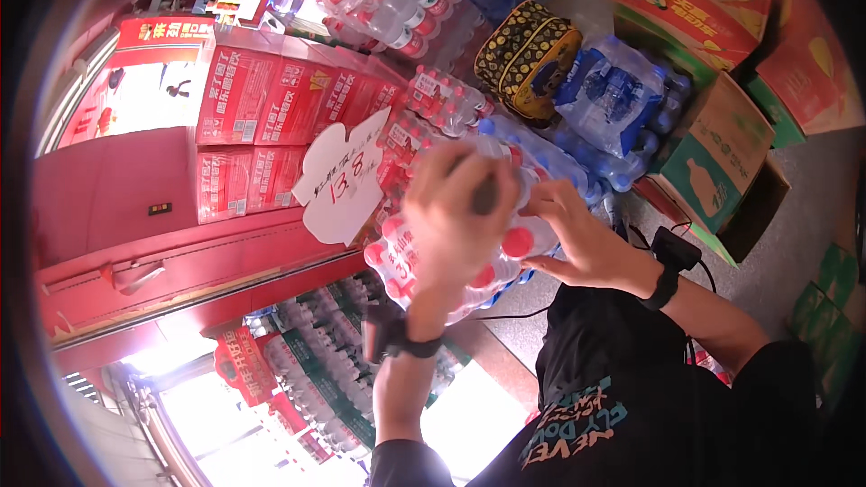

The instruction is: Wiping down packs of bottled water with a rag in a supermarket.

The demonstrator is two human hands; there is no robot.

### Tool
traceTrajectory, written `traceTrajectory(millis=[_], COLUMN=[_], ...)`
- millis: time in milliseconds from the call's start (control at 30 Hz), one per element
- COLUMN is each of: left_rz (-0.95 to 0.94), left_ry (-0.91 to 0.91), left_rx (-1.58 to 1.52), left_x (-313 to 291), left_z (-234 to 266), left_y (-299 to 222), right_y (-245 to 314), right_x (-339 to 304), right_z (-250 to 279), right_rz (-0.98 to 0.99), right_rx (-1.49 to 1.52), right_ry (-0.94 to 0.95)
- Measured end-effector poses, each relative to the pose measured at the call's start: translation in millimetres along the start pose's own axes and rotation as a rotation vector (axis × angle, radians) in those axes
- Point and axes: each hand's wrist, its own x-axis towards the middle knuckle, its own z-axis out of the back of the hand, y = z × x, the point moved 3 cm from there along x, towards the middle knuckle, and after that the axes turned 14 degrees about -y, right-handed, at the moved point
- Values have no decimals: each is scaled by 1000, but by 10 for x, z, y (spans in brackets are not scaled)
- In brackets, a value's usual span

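Observation:
A shrink-wrapped pack of water bottles [516,243] with red caps lies in front of me. My left hand [460,207] is over the pack, blurred, its fingers closed around a dark object [485,195] whose rounded end shows; its kind I cannot make out. On the pack's right side is my right hand [582,239], thumb and fingers spread around a bottle's capped end and gripping it. Left of the hands stands a white cloud-shaped card [343,185] with handwriting. Both wrists wear black bands with small devices.
Red cartons [244,95] are stacked at the left. Blue-capped bottle packs [613,95] and a black-and-yellow patterned bag [526,59] sit beyond the hands. An opened green-and-brown carton [717,158] is on the grey floor at right. Wrapped bottles [316,352] stand at lower left.

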Motion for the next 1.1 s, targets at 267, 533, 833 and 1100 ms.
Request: traceTrajectory(millis=[267, 533, 833, 1100], left_rz=[731, 673, 1521, 1438], left_ry=[247, -11, -484, -497], left_rx=[-662, 221, -251, -153], left_x=[210, -99, -1722, -1677], left_z=[-327, 717, 1124, 1042], left_y=[-353, 274, 865, 737], right_y=[137, -107, -665, -438], right_x=[562, 873, 47, 544], right_z=[386, 334, 90, 129], right_rz=[-459, -196, -410, -605], right_rx=[607, 398, 7, 300], right_ry=[-88, -167, -76, -145])
